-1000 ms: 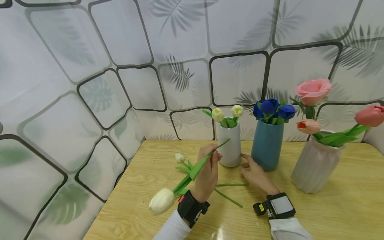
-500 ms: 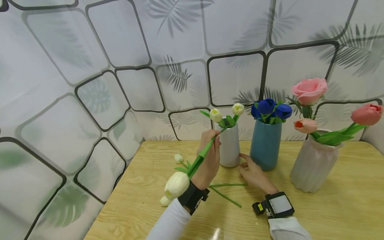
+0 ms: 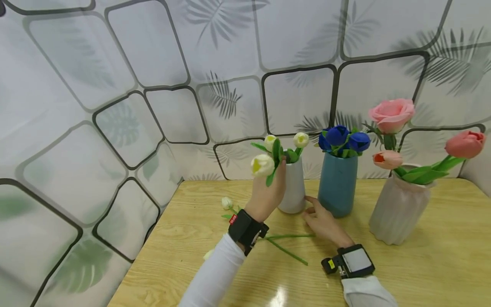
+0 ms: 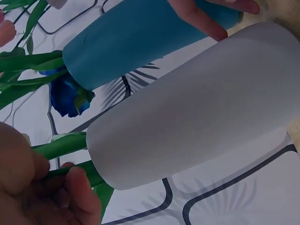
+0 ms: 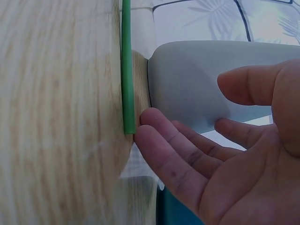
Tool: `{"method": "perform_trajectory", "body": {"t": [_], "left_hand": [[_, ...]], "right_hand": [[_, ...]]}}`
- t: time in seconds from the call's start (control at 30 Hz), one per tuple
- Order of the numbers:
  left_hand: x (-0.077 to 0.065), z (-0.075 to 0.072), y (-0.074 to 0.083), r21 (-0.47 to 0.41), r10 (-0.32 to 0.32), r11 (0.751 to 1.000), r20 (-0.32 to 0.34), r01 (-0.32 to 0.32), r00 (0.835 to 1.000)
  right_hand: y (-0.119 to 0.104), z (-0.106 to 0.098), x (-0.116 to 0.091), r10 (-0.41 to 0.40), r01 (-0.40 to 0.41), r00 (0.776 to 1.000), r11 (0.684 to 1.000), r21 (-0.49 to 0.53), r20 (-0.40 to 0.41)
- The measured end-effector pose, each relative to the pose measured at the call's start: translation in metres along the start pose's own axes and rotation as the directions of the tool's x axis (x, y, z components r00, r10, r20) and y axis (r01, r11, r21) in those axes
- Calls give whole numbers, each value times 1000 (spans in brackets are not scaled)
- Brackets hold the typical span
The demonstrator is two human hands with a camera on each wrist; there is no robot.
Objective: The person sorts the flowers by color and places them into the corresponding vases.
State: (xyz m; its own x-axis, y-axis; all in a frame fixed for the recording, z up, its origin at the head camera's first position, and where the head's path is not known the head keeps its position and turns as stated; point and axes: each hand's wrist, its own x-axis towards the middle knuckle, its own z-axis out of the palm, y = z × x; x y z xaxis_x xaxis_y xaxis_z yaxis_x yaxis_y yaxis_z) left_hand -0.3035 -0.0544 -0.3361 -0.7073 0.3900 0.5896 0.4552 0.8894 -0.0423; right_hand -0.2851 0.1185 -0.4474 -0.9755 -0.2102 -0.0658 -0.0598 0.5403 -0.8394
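Note:
My left hand (image 3: 270,185) pinches the green stem of a white tulip (image 3: 262,165) at the mouth of the white vase (image 3: 293,187). The tulip's bloom leans left over the hand, and its lower stem is hidden. Two smaller pale tulips (image 3: 301,140) stand in this vase. In the left wrist view, thumb and fingers (image 4: 82,192) close on a stem right at the rim. My right hand (image 3: 322,221) lies low beside the vase's base, fingers loosely extended. The right wrist view has its fingertips (image 5: 152,117) by the base and a stem end (image 5: 127,93).
Right of the white vase stands a blue vase (image 3: 337,185) with blue flowers. Farther right is a ribbed pale vase (image 3: 399,209) with pink flowers. A white tulip (image 3: 226,202) and loose green stems (image 3: 289,236) lie on the wooden table (image 3: 165,256). A patterned cloth hangs behind.
My left hand has moved up to the white vase's mouth, bringing the tulip's stem there and its bloom from low left to beside the rim. My right hand has stayed by the base.

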Motion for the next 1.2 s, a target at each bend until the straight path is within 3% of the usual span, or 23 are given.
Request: {"method": "perform_trajectory", "body": {"t": [0.03, 0.07, 0.1, 0.13, 0.2, 0.27, 0.4, 0.53, 0.77, 1.07, 1.2], "left_hand": [[2, 1, 0, -50, -35, 998, 47, 38, 998], [6, 1, 0, -250, -108, 961, 53, 118, 993], [11, 2, 1, -342, -159, 926, 31, 160, 987], [14, 1, 1, -314, -182, 928, 83, 199, 980], [22, 0, 2, -202, -174, 958, 150, 202, 973], [28, -3, 3, -127, -166, 973, 206, 195, 964], [34, -7, 4, -210, -205, 940, 277, 268, 939], [35, -6, 5, -269, -254, 907, 266, 324, 930], [27, -2, 2, -241, -320, 903, 178, 356, 931], [-3, 4, -9, -244, -219, 936, 158, 253, 963], [-20, 6, -15, -256, -180, 940, 192, 226, 965]], "right_hand": [[0, 0, 0, -2, 2, 1000, 1000, -1, -1], [0, 0, 0, -5, 5, 1000, 1000, -1, -4], [0, 0, 0, -7, 7, 1000, 1000, 0, -5], [0, 0, -1, -8, 8, 1000, 1000, 2, -6], [0, 0, -1, -14, 14, 1000, 1000, 1, -9], [0, 0, -1, -18, 18, 1000, 1000, 1, -7], [0, 0, -1, -23, 23, 1000, 1000, 7, -5], [1, 0, 0, -20, 20, 1000, 1000, 12, -3], [2, 1, 1, -11, 11, 1000, 1000, -8, -10], [2, 1, 1, -16, 16, 1000, 1000, -6, -23], [2, 2, 1, -14, 14, 1000, 1000, -3, -25]]}}
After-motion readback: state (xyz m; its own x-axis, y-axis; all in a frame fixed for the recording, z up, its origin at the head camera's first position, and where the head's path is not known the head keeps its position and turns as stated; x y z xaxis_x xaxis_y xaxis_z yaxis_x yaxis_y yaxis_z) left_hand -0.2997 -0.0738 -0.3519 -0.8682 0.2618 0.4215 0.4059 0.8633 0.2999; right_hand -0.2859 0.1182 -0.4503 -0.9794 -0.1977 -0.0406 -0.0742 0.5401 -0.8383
